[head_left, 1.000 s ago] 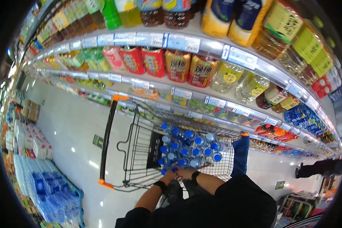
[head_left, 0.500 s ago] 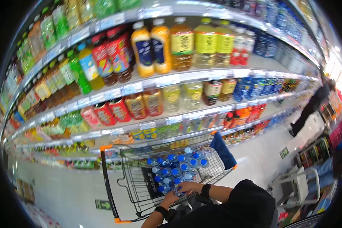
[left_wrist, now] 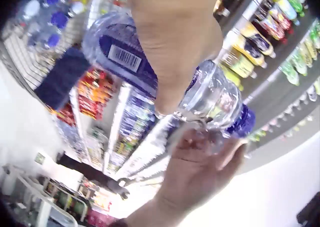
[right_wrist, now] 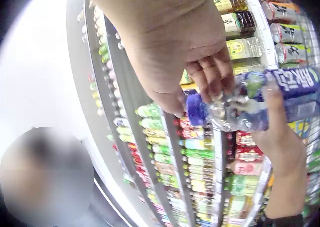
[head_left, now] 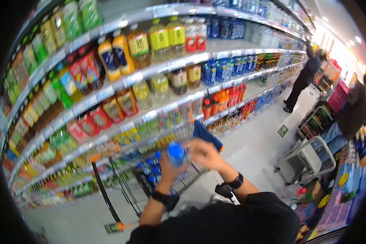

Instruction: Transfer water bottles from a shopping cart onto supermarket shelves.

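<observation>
Large white Chinese characters are running along the purple-blue wrap label (right_wrist: 295,82) of a clear plastic bottle (right_wrist: 250,118) with a blue screw cap, angled too sharply to be read surely; a black-and-white striped barcode (left_wrist: 124,58) is showing on the same label; a green square floor sign (head_left: 282,130) is bearing a pale pictogram; small rectangular white-and-blue price tags (head_left: 137,76) are lining the shelves, their print blurring beyond reading

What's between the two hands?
A blue-capped bottle: the left hand grips its body, the right hand is at its cap end. Clearest in the right wrist view.
</observation>
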Demonstrator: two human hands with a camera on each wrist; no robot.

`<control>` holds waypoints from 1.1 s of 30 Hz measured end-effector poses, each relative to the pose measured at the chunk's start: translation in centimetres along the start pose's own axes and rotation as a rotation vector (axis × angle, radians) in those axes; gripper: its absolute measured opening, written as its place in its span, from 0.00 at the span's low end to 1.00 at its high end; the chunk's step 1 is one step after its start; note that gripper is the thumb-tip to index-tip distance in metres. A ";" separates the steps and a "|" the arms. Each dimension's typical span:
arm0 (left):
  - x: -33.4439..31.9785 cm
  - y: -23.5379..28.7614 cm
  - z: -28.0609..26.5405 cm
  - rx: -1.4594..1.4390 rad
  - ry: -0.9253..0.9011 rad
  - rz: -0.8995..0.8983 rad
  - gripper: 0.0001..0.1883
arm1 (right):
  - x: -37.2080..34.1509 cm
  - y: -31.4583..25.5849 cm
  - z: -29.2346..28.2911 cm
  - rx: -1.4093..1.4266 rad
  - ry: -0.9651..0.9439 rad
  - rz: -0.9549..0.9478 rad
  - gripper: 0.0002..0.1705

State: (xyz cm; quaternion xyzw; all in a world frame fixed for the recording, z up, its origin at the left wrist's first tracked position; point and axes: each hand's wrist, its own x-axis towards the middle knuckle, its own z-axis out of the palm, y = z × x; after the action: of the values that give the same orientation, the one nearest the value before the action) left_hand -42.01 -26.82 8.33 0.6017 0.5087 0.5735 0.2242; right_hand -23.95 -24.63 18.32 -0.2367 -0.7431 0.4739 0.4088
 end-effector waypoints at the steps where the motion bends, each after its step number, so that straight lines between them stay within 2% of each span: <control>1: 0.7 1.1 0.0 -0.093 -0.087 0.007 0.32 | -0.2 0.1 -0.9 0.065 0.112 -0.028 0.28; 2: 1.4 3.3 0.2 -0.386 -0.076 -0.062 0.34 | -0.6 0.3 -1.3 0.127 0.227 -0.055 0.31; 4: 1.8 8.2 0.7 -0.885 -0.051 -0.179 0.38 | -2.2 -0.6 -2.1 0.028 0.218 -0.139 0.35; 5: 2.1 9.2 1.1 -0.948 -0.097 -0.139 0.38 | -3.7 -0.9 -2.3 0.139 0.088 -0.059 0.42; 6: 2.5 12.6 1.3 -0.968 -0.146 -0.094 0.38 | -5.0 -1.0 -2.2 0.257 0.030 -0.035 0.45; 8: 2.1 14.6 3.1 -1.035 -0.224 -0.110 0.37 | -7.7 -1.6 -1.6 0.435 0.098 -0.053 0.47; 10: 1.2 17.3 5.3 -1.115 -0.275 -0.181 0.36 | -9.9 -3.0 -2.5 0.406 0.146 -0.020 0.48; 13: -0.1 19.9 8.4 -1.054 -0.253 -0.177 0.36 | -12.0 -3.8 -5.8 0.362 0.154 -0.030 0.45; 15: -1.0 21.6 10.0 -0.981 -0.298 -0.140 0.37 | -13.9 -4.7 -7.2 0.517 0.138 0.009 0.44; 16: -1.4 22.2 10.9 -0.958 -0.338 -0.130 0.40 | -14.9 -5.5 -7.9 0.592 0.128 0.030 0.44; 18: -2.4 23.0 13.0 -1.039 -0.389 -0.139 0.44 | -16.7 -6.6 -9.3 0.877 -0.001 0.091 0.43; 20: -3.3 24.1 14.8 -1.123 -0.475 -0.124 0.47 | -18.3 -6.7 -10.4 1.008 -0.075 0.093 0.43; 23: -4.4 24.1 17.4 -1.149 -0.445 -0.201 0.45 | -20.4 -6.6 -11.6 1.004 -0.045 0.206 0.48; 30: -5.1 24.4 22.3 -1.131 -0.432 -0.289 0.40 | -23.3 -5.2 -14.8 1.055 0.018 0.211 0.49; 33: -4.2 23.9 24.1 -1.109 -0.488 -0.325 0.40 | -23.6 -4.2 -16.3 1.067 0.053 0.217 0.49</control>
State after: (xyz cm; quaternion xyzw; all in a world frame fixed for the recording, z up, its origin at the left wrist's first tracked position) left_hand -10.65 -32.10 20.98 0.4244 0.1545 0.5569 0.6971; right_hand 2.83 -35.63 16.56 -0.0836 -0.3600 0.8187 0.4395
